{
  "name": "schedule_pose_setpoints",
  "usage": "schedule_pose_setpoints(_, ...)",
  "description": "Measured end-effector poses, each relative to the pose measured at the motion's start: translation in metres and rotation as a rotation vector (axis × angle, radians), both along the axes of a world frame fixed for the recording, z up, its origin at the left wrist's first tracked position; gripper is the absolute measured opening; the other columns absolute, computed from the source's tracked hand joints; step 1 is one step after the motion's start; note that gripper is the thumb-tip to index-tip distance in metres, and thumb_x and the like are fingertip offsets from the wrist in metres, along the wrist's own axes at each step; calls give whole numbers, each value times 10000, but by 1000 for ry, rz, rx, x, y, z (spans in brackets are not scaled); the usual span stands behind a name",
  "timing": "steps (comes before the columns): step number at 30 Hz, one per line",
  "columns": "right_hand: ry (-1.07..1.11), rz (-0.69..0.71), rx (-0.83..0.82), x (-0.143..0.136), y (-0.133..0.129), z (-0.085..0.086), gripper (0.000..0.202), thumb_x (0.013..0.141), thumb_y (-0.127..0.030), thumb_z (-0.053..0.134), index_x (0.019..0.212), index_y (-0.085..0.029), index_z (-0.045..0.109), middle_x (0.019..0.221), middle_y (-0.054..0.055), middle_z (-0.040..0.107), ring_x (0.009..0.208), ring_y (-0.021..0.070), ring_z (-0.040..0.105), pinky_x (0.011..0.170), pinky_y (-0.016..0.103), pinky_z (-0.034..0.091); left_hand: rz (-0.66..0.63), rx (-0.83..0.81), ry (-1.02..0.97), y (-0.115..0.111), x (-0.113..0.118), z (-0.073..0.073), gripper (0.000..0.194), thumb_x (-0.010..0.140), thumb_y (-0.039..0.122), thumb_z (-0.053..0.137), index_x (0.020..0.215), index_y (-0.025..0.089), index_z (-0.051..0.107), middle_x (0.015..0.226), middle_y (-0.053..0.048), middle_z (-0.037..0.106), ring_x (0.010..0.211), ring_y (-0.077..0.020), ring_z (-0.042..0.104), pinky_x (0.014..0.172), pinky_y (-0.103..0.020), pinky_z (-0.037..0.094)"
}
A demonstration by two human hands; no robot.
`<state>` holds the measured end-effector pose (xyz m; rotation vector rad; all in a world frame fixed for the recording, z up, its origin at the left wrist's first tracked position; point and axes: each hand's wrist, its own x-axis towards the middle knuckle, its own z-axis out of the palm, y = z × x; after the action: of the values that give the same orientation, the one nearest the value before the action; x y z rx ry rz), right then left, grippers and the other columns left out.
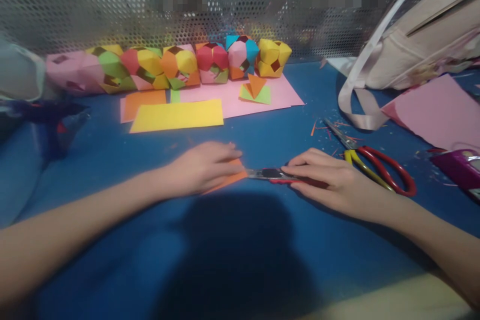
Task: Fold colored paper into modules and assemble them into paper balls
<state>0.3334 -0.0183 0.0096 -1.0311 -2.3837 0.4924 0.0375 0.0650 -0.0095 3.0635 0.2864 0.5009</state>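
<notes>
In the head view, my left hand [206, 167] is closed over a small folded piece of orange paper [237, 171] on the blue table, and its fingers cover much of it. My right hand [326, 175] grips a box cutter [272, 174] with a dark slider and a red edge. The cutter lies nearly level, its metal end pointing left and meeting the right edge of the orange paper. Whether the blade is inside the fold, I cannot tell. Just past my right hand rest scissors [386, 167] with red and yellow handles.
Folded paper balls [180, 65] stand in a row against a perforated metal panel [112, 0]. In front lie a yellow sheet [180, 116] and a pink sheet [277, 92]. A bag [423, 45] with a strap, more pink paper [438, 110] and a purple object [457, 167] occupy the right.
</notes>
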Motion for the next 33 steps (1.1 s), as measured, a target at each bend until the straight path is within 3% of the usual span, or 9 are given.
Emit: schedule_pose_setpoints(33, -183, 27, -79, 0, -17, 10, 315, 940, -219, 446, 1212, -199, 604, 1037, 109, 619, 983, 204, 586, 811, 317, 521, 2, 35, -5, -1, 2, -1, 311, 953, 254, 410, 1135, 162, 645, 1209, -167, 641, 1148, -268, 587, 933, -436, 501)
